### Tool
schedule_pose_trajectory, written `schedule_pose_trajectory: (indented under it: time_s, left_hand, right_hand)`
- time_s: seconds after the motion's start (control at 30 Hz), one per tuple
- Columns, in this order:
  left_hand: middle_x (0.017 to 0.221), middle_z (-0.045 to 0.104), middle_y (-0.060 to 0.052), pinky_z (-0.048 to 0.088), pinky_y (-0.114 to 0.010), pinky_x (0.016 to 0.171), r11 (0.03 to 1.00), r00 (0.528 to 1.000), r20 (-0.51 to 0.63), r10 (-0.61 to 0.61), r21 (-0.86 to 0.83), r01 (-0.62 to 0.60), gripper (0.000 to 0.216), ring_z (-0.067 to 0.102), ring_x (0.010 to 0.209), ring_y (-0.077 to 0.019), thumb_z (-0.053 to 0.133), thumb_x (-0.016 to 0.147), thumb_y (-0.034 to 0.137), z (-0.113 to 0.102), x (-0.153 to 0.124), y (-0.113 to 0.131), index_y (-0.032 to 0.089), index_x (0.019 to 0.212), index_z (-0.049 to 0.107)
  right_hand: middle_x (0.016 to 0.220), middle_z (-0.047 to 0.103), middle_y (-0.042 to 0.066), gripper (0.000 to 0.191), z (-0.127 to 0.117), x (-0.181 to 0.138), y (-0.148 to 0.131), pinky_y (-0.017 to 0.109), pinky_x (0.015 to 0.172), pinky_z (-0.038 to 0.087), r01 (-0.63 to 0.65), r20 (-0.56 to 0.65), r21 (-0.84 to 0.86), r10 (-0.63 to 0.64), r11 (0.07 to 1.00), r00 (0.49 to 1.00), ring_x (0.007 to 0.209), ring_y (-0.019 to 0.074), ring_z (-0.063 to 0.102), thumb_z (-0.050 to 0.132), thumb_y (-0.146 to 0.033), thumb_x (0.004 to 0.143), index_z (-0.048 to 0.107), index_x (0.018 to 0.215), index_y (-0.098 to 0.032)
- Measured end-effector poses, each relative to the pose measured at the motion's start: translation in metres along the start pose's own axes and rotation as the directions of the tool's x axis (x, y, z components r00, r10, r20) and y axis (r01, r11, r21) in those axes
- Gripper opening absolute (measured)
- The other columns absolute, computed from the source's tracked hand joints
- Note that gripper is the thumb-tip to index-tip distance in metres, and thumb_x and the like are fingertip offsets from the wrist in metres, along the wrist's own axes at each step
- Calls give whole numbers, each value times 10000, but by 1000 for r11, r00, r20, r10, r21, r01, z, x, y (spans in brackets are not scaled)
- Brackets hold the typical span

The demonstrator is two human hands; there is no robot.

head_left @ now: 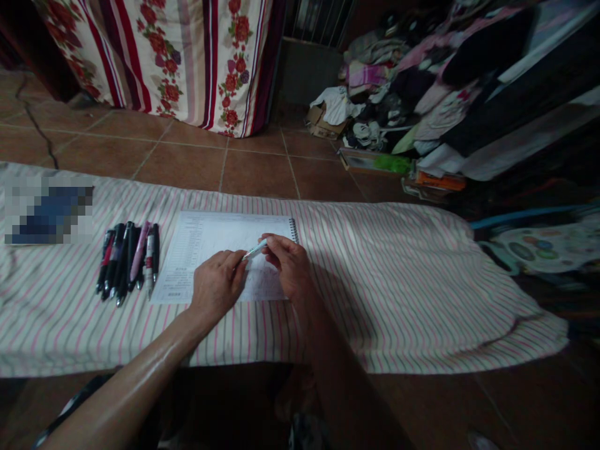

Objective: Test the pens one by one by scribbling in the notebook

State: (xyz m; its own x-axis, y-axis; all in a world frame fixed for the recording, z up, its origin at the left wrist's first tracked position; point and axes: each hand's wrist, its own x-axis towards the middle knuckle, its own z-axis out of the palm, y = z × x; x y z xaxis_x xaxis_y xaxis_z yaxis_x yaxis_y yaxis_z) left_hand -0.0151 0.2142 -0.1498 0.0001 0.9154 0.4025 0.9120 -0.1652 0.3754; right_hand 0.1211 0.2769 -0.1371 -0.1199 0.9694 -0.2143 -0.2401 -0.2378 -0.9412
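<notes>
Striped cloth (398, 281), slim pale pen (255, 248)

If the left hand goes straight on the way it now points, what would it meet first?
The left hand would probably meet the right hand first, at the other end of the pen they both hold; depth is hard to judge here.

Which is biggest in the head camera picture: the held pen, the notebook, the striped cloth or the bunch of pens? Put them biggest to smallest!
1. Striped cloth
2. Notebook
3. Bunch of pens
4. Held pen, going by the part that shows; some of it is covered.
</notes>
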Motion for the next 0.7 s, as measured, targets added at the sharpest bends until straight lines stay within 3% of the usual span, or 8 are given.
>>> schedule_pose_trajectory:
  time_s: [0.47,0.6,0.7]
  left_hand:
    - [807,685,-63,427,-301,647,990,995,-60,76,120,-69,291,593,729,-186,376,923,289,-2,1,7,152,996,622]
    - [797,677,-59,436,-291,653,999,999,-35,-4,43,6,282,603,740,-182,396,911,295,0,2,9,157,987,630]
    - [838,685,-61,452,-289,658,986,992,24,-127,-110,129,258,613,752,-182,448,878,290,4,4,10,164,998,639]
  right_hand:
    - [815,693,10,236,0,-1,-1,168,528,459,-9,-29,28,10,1000,1000,606,71,593,708,-379,633,694,773,-190]
    - [838,708,23,291,2,-4,-3,173,540,477,-26,1,65,26,998,1000,614,78,609,678,-413,679,665,866,-191]
    - [833,719,30,339,3,-5,-2,174,533,476,-51,36,82,48,995,998,597,78,611,696,-405,670,645,928,-192]
